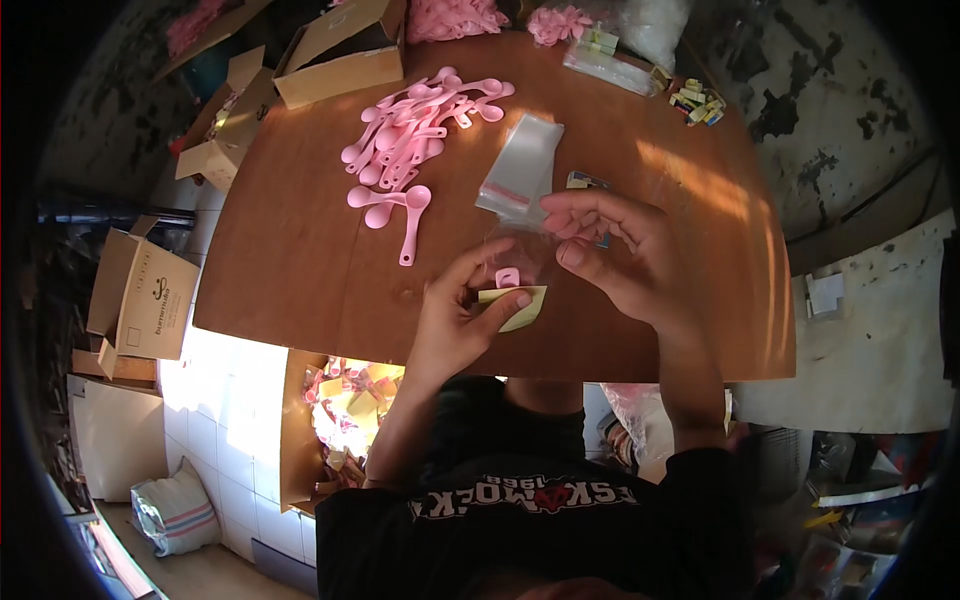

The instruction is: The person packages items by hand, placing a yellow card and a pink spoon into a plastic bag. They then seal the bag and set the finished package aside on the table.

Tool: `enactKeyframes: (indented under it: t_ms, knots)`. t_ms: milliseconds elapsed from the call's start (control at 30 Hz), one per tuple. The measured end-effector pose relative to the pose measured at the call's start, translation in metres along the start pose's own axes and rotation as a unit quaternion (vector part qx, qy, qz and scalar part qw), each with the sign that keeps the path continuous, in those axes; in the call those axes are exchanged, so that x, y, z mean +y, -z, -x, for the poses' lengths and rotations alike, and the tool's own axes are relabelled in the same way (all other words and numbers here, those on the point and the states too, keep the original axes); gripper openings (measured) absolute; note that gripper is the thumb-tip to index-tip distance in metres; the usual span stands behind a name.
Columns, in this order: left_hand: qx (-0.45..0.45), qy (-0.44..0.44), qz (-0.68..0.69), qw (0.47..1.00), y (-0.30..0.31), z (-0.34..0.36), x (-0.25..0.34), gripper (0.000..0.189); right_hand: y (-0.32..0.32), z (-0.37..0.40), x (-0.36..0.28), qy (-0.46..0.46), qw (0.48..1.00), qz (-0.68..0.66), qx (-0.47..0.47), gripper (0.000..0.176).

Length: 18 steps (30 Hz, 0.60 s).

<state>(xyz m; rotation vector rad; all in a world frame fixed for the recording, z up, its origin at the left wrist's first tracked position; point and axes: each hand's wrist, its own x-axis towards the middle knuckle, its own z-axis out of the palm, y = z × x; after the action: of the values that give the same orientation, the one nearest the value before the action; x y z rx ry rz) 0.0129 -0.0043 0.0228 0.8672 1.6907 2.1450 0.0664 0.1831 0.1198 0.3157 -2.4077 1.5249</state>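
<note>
My left hand [458,312] is closed on a yellow card [526,315], its thumb pressed on the front. Behind the card's top edge sticks up the end of a pink piece with a hole [508,276], resembling a spoon handle. A clear plastic bag [525,260] seems to surround it. My right hand [628,250] hovers just right of the bag, thumb and fingers apart, with nothing visible between them. Partly hidden behind its fingers lies a small dark-edged item [587,181]. Beyond both hands are flat clear bags [522,165] and a pile of pink spoons [408,140].
The wooden table [300,250] has a curved far edge. At its back stand a cardboard box [340,60], pink pieces [455,18], and small yellow packets [697,102]. Below the front edge, a carton [298,430] holds packed yellow and pink pieces. A wall is at right.
</note>
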Motion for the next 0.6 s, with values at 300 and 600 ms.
enactKeyframes:
  t_ms: [300,600]
  knots:
    - [-0.013,0.054,0.07,0.996,-0.004,0.008,-0.009,0.056,-0.009,0.047,0.031,-0.109,0.994,-0.002,-0.024,0.031]
    - [-0.076,0.09,0.058,0.991,-0.002,0.004,-0.026,0.043,-0.045,0.061,0.07,-0.163,0.956,-0.186,0.156,0.013]
